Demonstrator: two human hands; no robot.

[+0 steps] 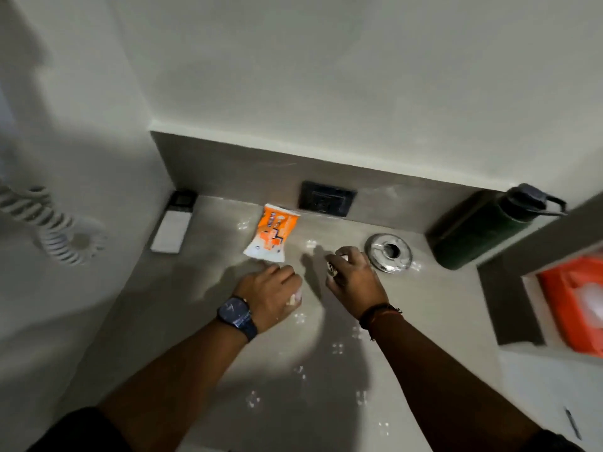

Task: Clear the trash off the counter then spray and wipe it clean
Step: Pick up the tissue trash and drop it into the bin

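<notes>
Your left hand (274,295) and right hand (354,275), each clenched on small scraps, could drop them reaching for the orange wrapper (272,234) at twelve o'clock.

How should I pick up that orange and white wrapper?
Pinch the near white edge of the orange and white wrapper, coming from the front. It lies flat on the counter with that end towards the left hand, and nothing blocks it.

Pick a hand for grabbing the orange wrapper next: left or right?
Left, probably. The left hand sits just below the orange wrapper on the counter, though it seems to hold a small white scrap. The right hand is farther off, closed on something small.
</notes>
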